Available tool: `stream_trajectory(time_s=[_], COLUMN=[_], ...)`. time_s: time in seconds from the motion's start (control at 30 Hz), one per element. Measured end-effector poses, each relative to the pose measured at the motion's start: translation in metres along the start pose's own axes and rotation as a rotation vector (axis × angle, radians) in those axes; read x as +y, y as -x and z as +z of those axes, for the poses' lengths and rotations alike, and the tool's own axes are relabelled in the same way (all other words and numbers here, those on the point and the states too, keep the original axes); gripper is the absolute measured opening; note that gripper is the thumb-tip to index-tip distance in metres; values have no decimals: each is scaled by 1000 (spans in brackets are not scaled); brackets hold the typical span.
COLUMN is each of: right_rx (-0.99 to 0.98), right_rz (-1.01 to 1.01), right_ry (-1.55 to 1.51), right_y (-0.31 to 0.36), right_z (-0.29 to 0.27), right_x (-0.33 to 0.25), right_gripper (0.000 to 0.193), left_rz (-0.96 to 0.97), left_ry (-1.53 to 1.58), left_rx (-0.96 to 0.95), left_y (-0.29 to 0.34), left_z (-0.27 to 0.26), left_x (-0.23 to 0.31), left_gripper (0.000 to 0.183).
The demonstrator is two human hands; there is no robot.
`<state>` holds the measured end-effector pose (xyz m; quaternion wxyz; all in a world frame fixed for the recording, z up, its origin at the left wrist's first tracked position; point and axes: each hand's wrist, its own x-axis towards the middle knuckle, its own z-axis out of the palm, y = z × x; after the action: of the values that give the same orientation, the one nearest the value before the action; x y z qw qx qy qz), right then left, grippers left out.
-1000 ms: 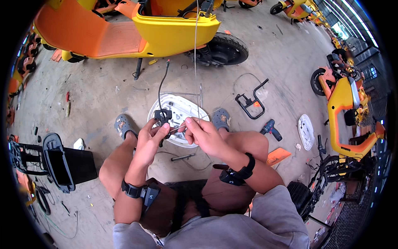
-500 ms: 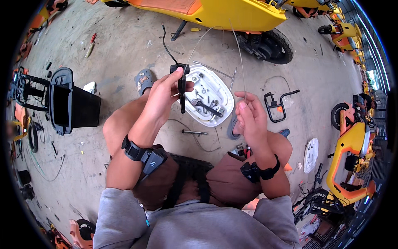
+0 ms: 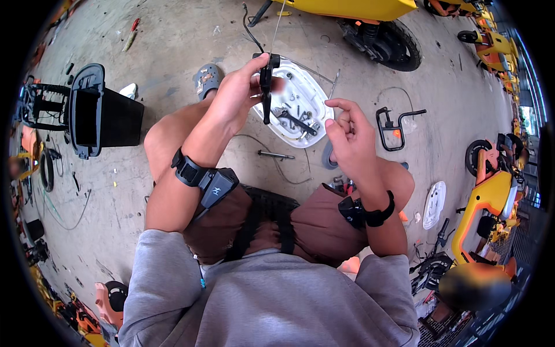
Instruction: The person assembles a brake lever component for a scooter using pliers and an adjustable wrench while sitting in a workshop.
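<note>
A black brake lever (image 3: 266, 87) hangs upright in my left hand (image 3: 241, 87), pinched between thumb and fingers at its clamp end. From its top a black wire (image 3: 250, 33) curves upward, and a thin metal inner cable (image 3: 279, 24) rises past the frame's upper edge. My right hand (image 3: 351, 132) is apart from the lever, with thumb and index finger spread and the other fingers curled; I see nothing in it. Beneath and between the hands lies a white plastic tray (image 3: 319, 104) with bolts, nuts and a dark wrench (image 3: 298, 122) in it.
A yellow scooter (image 3: 358, 8) with its black wheel (image 3: 393, 46) stands ahead. At left is a black plastic bin-like box (image 3: 118, 115). A bent black tubular bracket (image 3: 395, 130) lies at right. A metal rod (image 3: 276, 155) and loose cable lie on the concrete floor before my knees.
My right hand has let go of the metal cable and its fingers have opened. The view has shifted, so the scooter sits higher. The lever stays in my left hand.
</note>
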<state>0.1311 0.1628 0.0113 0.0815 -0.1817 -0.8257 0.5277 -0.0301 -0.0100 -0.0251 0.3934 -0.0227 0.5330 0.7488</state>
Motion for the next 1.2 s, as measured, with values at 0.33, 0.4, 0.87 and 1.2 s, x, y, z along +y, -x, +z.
stream_trajectory(time_s=[0.33, 0.4, 0.87, 1.2], right_rx=[-237, -373, -216, 141], right_rz=[-244, -97, -207, -267], right_ry=[-7, 12, 186, -285], right_y=[1, -2, 0, 1], right_z=[-4, -6, -16, -10], right_x=[0, -1, 1, -2], right_gripper=[51, 49, 41, 23], left_rz=[-72, -63, -209, -243], left_ry=[147, 161, 344, 442], left_rx=[-197, -269, -554, -823], left_y=[3, 3, 18, 27], left_z=[5, 8, 11, 18], left_x=[3, 2, 9, 3], left_gripper=[52, 58, 70, 78])
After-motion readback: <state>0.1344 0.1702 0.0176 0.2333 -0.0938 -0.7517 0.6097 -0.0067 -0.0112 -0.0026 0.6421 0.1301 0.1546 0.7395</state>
